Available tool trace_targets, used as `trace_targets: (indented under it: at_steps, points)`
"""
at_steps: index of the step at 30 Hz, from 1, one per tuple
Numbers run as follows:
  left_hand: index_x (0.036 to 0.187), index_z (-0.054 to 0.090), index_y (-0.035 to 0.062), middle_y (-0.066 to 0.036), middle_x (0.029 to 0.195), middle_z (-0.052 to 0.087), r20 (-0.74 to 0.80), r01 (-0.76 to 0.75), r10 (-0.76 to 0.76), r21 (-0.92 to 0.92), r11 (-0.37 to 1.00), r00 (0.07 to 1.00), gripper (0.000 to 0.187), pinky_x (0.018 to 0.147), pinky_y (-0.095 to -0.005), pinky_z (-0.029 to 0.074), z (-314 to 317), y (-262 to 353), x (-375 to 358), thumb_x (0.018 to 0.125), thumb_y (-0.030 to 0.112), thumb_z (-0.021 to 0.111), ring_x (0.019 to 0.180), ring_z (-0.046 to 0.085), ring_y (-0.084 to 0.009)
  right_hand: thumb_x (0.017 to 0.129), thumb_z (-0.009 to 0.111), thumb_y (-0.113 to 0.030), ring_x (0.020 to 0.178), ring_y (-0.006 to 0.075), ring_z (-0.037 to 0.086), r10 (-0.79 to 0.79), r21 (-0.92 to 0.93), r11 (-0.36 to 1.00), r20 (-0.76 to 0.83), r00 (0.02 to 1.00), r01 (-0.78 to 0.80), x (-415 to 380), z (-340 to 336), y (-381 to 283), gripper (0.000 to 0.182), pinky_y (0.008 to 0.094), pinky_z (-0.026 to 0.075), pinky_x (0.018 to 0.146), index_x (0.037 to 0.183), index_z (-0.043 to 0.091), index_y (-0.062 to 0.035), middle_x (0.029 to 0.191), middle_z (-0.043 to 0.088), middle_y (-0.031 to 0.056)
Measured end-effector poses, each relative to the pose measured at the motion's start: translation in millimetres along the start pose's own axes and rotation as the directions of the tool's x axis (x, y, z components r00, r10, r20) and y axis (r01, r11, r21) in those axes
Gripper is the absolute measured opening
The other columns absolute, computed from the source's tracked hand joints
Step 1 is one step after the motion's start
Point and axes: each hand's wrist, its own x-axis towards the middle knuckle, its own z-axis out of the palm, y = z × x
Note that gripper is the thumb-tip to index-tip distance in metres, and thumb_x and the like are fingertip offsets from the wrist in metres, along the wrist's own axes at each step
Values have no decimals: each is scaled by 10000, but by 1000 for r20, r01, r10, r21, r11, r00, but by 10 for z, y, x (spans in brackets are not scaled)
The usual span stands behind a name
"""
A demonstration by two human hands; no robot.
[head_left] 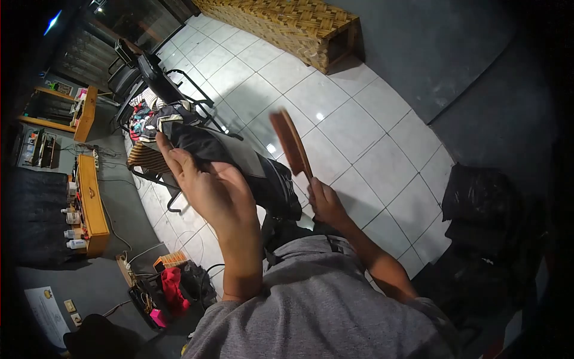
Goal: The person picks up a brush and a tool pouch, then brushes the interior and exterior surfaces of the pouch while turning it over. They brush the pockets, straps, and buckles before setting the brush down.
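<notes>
Head view: holding a bristle brush [295, 146] by its handle [308, 174] in the right grip [323, 200], bristles [285, 142] beyond it; likely handling light, stiff-backed, best grasped there; showing left grip [216, 191] wide.

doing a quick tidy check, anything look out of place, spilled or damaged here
The patterned cloth heaped on the chairs looks untidy, bunched rather than folded. No spill shows on the visible floor tiles. The brush in the right hand shows no damage, though its tip is blurred.
</notes>
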Motion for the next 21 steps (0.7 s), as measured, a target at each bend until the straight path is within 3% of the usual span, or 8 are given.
trace_targets:
  at_steps: [6, 8, 9, 10, 11, 16, 20, 21]
  points:
    - [1324, 359, 85, -15, 1126, 503, 17, -8, 9, -51, 999, 1000, 360, 817, -176, 424, 151, 28, -239, 967, 137, 367, 899, 487, -34, 929, 408, -186, 515, 222, 495, -519, -108, 833, 185, 834, 542, -273, 243, -190, 208, 371, 403, 494, 875, 485, 0, 576, 464, 105]
    - [1326, 354, 72, -27, 1122, 507, 90, -17, 25, -89, 996, 996, 366, 832, -178, 420, 175, 102, -243, 965, 131, 373, 894, 489, -38, 924, 397, -173, 603, 353, 558, -650, -568, 593, 80, 756, 571, 123, 116, 386, 200, 434, 416, 521, 938, 484, 7, 624, 520, 179]
    - [1329, 349, 65, -31, 1128, 507, 49, -15, 21, -108, 994, 999, 370, 837, -176, 417, 285, 179, -253, 964, 127, 375, 889, 488, -34, 909, 372, -152, 727, 414, 567, -332, -598, 755, 6, 943, 269, 322, -36, 579, 210, 470, 425, 551, 993, 479, 8, 723, 550, 244]
    - [1331, 344, 58, -34, 1135, 507, 9, -11, 13, -124, 992, 1000, 375, 842, -174, 414, 342, 231, -260, 963, 122, 376, 883, 487, -31, 895, 351, -143, 759, 402, 580, -524, -593, 668, 54, 850, 449, 535, -220, 1030, 238, 484, 440, 572, 1031, 474, 7, 768, 565, 256]
    - [1333, 342, 49, -23, 1166, 501, 102, 13, 3, -155, 988, 995, 378, 848, -176, 412, 255, 236, -234, 962, 116, 378, 876, 485, -23, 880, 371, -113, 768, 389, 590, -16, -703, 710, -78, 997, -43, 655, -364, 1110, 237, 474, 461, 603, 1059, 477, 1, 807, 590, 241]
    - [1333, 349, 70, 17, 1114, 492, 77, -43, 55, -149, 988, 996, 373, 823, -158, 408, 335, 264, -249, 964, 118, 375, 847, 462, -1, 787, 515, -114, 786, 382, 602, 322, -943, 142, 331, 887, 301, 567, -928, 1741, 336, 458, 474, 662, 1094, 494, 20, 834, 619, 217]
    - [1344, 337, 95, 35, 1035, 469, 112, -41, 46, -44, 998, 993, 378, 730, -129, 390, 203, 227, -340, 969, 127, 368, 763, 394, 18, 913, 365, -355, 661, 350, 587, 227, -531, 806, -128, 965, -261, 382, -614, 1330, 411, 436, 447, 592, 915, 564, 5, 713, 595, 196]
    - [1344, 337, 95, 35, 1035, 469, 112, -40, 45, -44, 998, 993, 378, 730, -129, 390, 206, 208, -359, 969, 127, 368, 763, 394, 18, 920, 350, -483, 483, 137, 453, 92, -342, 927, -197, 976, -156, 205, -423, 1036, 503, 302, 378, 442, 800, 516, -23, 569, 448, 24]
